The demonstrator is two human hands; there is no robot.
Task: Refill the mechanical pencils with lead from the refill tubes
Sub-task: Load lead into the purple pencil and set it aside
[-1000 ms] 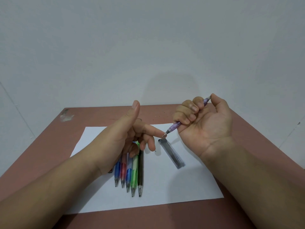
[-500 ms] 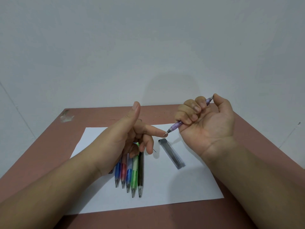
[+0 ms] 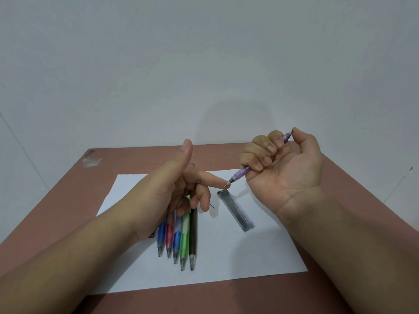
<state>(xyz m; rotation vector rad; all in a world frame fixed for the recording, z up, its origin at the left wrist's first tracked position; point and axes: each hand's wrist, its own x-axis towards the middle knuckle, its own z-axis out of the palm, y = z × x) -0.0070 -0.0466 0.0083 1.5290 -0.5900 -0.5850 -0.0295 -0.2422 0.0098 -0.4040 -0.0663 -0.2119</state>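
Observation:
My right hand (image 3: 290, 168) grips a purple mechanical pencil (image 3: 241, 172), fingers curled round the barrel and thumb on its top end. The pencil's tip points down-left and meets the tip of my left hand's (image 3: 163, 191) outstretched index finger. That hand has its thumb up and its other fingers curled. A clear lead refill tube (image 3: 235, 210) lies on the paper below the pencil tip. Several coloured pencils (image 3: 184, 241) lie side by side, tips toward me, partly under my left hand. A thin dark lead (image 3: 212, 206) shows beside my left middle finger.
A white sheet of paper (image 3: 249, 257) lies on the brown table (image 3: 353, 200). A pale scuff (image 3: 90, 158) marks the table's far left corner. A plain white wall stands behind the table.
My right thumb has come down onto the pencil's top end. Both hands have otherwise stayed almost still, tip against fingertip.

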